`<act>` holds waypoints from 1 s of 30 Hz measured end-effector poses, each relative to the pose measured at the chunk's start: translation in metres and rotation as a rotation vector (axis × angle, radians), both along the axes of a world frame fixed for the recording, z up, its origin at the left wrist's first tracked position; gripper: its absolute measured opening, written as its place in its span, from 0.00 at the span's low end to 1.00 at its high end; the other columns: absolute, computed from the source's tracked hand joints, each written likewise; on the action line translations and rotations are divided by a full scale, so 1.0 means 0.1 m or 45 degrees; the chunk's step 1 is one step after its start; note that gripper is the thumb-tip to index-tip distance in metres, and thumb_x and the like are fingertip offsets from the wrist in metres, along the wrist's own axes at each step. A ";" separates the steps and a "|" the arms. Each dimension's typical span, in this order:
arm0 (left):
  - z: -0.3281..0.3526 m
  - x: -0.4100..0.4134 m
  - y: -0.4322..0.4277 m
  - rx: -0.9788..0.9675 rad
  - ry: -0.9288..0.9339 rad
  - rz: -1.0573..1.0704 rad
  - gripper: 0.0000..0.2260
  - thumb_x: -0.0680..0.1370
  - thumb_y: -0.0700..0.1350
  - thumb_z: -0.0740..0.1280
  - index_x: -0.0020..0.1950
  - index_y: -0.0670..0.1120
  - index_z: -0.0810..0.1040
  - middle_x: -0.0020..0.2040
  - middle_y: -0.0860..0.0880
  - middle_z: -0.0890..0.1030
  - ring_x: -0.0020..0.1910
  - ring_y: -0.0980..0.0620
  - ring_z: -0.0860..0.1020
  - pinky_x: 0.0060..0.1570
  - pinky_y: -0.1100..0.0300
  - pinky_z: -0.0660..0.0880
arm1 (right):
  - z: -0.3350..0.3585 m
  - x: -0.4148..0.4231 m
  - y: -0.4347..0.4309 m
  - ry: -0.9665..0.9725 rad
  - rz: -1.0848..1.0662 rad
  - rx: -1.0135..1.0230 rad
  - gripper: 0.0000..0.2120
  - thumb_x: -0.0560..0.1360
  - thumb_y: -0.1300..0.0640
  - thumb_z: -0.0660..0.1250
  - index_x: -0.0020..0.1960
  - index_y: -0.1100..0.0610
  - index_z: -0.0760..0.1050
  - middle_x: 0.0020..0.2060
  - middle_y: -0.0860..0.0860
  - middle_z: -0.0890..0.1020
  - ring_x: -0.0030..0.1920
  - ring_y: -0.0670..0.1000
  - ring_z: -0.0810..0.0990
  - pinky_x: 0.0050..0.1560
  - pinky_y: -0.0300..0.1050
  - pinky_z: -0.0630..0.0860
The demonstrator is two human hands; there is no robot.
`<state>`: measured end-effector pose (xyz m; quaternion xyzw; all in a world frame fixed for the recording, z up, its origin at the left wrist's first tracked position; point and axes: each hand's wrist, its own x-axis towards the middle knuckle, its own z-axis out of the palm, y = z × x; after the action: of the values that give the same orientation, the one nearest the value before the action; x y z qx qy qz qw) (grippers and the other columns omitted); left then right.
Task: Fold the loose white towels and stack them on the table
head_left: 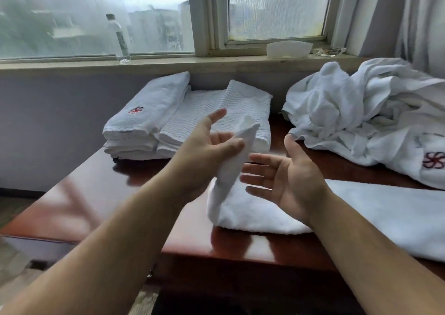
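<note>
A white towel (375,216) lies flat across the front right of the red-brown table (79,194). Its left end is lifted off the table, and my left hand (207,151) grips that raised corner, palm up. My right hand (284,175) hovers just right of the lifted end, fingers apart, palm facing left, holding nothing. At the back of the table sit two stacks of folded white towels (187,119), the left one bearing a red emblem. A heap of loose white towels (361,119) is piled at the back right.
The window sill behind the table carries a clear plastic bottle (119,39) and a white paper container (289,48). Curtains (409,16) hang at the right. The table's front edge runs below my forearms, with floor to the left.
</note>
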<state>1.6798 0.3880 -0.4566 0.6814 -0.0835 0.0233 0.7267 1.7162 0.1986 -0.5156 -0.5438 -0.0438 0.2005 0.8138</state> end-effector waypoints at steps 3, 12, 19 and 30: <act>-0.07 0.01 -0.55 0.516 -0.156 -0.120 0.35 0.77 0.42 0.73 0.79 0.56 0.60 0.54 0.47 0.82 0.51 0.50 0.83 0.53 0.52 0.81 | 0.13 -0.08 -0.27 0.045 0.093 0.278 0.46 0.74 0.25 0.52 0.68 0.64 0.78 0.64 0.62 0.80 0.66 0.61 0.78 0.68 0.60 0.73; -0.33 0.08 -0.64 0.482 -0.367 -0.005 0.15 0.77 0.49 0.64 0.64 0.58 0.76 0.54 0.56 0.83 0.52 0.54 0.81 0.54 0.57 0.78 | -0.04 0.01 -0.66 0.161 -0.223 0.201 0.23 0.81 0.53 0.61 0.68 0.69 0.74 0.65 0.67 0.78 0.64 0.67 0.79 0.64 0.64 0.77; -0.86 0.24 -0.52 1.402 -0.288 0.111 0.26 0.82 0.59 0.60 0.80 0.60 0.60 0.80 0.60 0.57 0.76 0.62 0.50 0.75 0.62 0.43 | -0.09 -0.05 -0.57 0.204 -0.064 0.196 0.32 0.81 0.40 0.56 0.52 0.67 0.85 0.54 0.66 0.84 0.54 0.63 0.85 0.50 0.55 0.83; -0.93 0.25 -0.53 0.937 -0.192 0.151 0.23 0.82 0.51 0.60 0.78 0.58 0.66 0.75 0.59 0.67 0.73 0.66 0.53 0.75 0.60 0.50 | -0.22 -0.43 -0.49 0.130 -0.019 0.050 0.26 0.81 0.43 0.65 0.68 0.63 0.77 0.61 0.61 0.83 0.64 0.59 0.81 0.70 0.58 0.73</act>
<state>1.7045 0.3347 -0.5491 0.8970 -0.0997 0.0838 0.4225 1.6735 0.1494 -0.5377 -0.5170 -0.0022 0.2209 0.8270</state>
